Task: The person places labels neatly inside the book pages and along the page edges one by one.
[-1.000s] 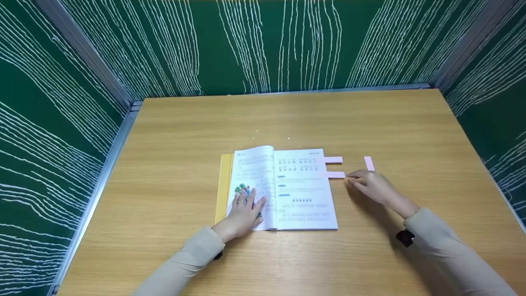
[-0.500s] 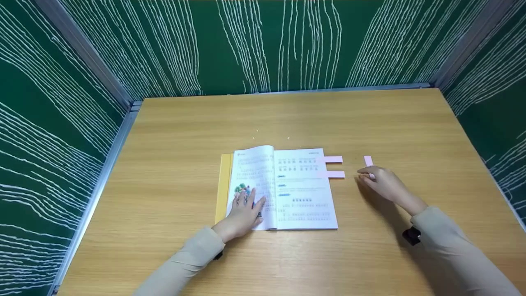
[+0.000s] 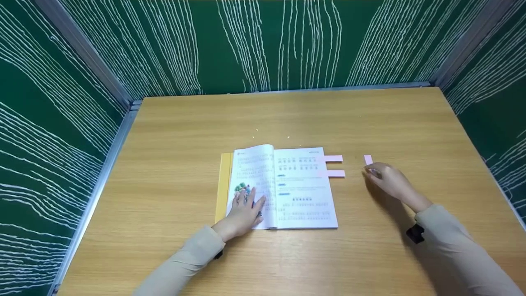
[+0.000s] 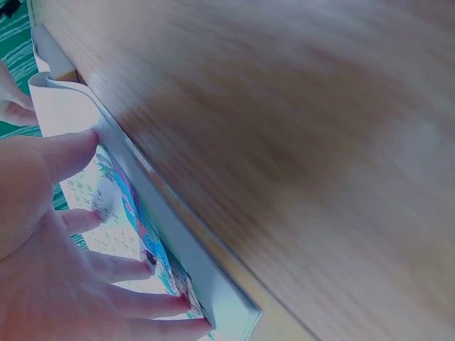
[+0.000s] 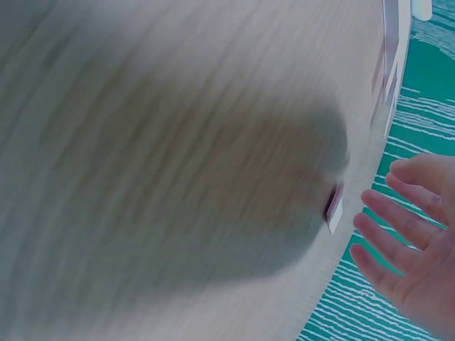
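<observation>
Left hand [image 3: 240, 216] is resting on the left page of the opened book [image 3: 306, 216], center of the frame, fingers spread. Right hand [image 3: 388, 179], right of center, is hovering by the loose pink strip [image 3: 367, 158] and partly hiding it in the head view; its fingers are curving loosely, with gaps showing between them in the right wrist view. Upper pink strip [image 3: 333, 158] and lower pink strip [image 3: 336, 174] are sticking out past the book's right edge. Yellow cover [image 3: 222, 189] is showing along its left side. Everything is lying on the wood-grain counter [image 3: 172, 181]; green panels [image 3: 230, 82] are standing behind.
</observation>
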A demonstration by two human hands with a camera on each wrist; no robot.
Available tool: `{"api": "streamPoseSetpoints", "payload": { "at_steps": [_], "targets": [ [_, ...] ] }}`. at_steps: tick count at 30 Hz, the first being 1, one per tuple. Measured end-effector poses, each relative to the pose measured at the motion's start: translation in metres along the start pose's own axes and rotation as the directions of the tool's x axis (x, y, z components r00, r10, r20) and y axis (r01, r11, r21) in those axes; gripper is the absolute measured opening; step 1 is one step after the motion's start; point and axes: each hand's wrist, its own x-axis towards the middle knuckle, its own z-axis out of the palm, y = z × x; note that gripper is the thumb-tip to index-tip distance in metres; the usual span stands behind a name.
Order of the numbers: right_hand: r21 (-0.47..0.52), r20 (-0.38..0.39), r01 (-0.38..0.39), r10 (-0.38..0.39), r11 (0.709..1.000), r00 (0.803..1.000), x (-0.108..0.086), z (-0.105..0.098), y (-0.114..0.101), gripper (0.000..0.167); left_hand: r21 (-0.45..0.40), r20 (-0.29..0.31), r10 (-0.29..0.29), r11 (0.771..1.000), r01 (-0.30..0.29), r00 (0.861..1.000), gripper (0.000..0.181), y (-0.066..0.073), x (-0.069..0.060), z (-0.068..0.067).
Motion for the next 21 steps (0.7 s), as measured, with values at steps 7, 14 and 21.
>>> {"api": "streamPoseSetpoints", "payload": {
  "at_steps": [7,14,21],
  "targets": [
    [-0.004,0.054,-0.043,0.043,0.999,0.998,-0.001,-0.002,0.009,0.035,0.01,0.0,0.002,1.0,-0.002,1.0,0.058,0.0,0.001,0.001],
    [-0.046,0.053,-0.022,0.024,0.999,0.998,0.0,0.0,0.016,0.038,0.032,-0.009,0.014,0.999,-0.014,1.0,0.058,-0.001,0.0,0.003],
    [-0.073,0.088,-0.009,0.016,0.997,0.996,0.001,0.0,0.02,0.04,0.031,-0.011,0.019,0.999,-0.018,1.0,0.058,-0.001,0.001,0.003]
  ]
}}
